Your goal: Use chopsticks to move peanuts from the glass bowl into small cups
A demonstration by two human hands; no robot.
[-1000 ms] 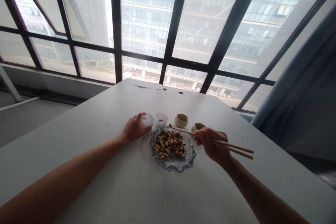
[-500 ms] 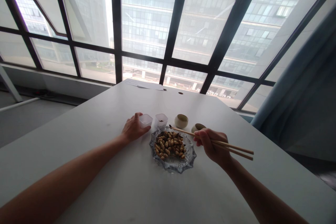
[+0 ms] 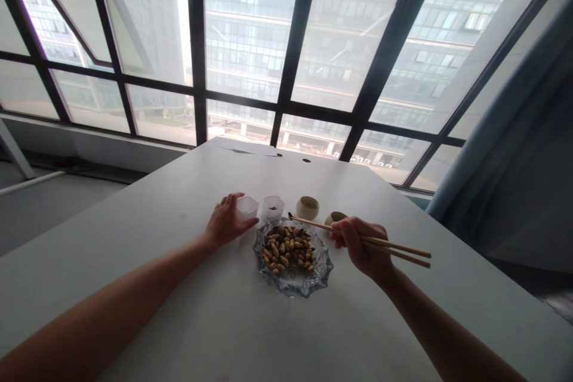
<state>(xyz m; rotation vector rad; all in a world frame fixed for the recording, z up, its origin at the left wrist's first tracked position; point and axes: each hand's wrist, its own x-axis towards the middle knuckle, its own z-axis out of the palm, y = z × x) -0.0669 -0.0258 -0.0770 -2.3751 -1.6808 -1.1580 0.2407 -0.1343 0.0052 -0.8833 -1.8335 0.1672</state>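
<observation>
My right hand [image 3: 364, 245] grips a pair of wooden chopsticks [image 3: 396, 248]. At their tips, over the rim of the glass bowl, is a small dark seed [image 3: 290, 215]. The scalloped glass bowl [image 3: 308, 287] contains peanuts in their shells [image 3: 286, 249] and dark seeds towards its far side. My left hand [image 3: 226, 221] has thumb and fingers spread around the near-left side of a translucent white cup [image 3: 247, 208]; whether it touches the cup I cannot tell. Beside that stands a second white cup [image 3: 273, 208] with a few dark bits inside.
Two small beige-green round cups stand to the right: one cup [image 3: 307, 208] behind the bowl, another cup [image 3: 335, 218] partly behind my right hand. Everything rests on a white table [image 3: 201, 322]. Paper sheets [image 3: 250, 148] lie at its far end, before large windows. A blue curtain [image 3: 501, 125] hangs at right.
My left thumb and fingers have spread slightly wider around the white cup. My right hand and the chopsticks hold nearly still. The whole view has shifted slightly.
</observation>
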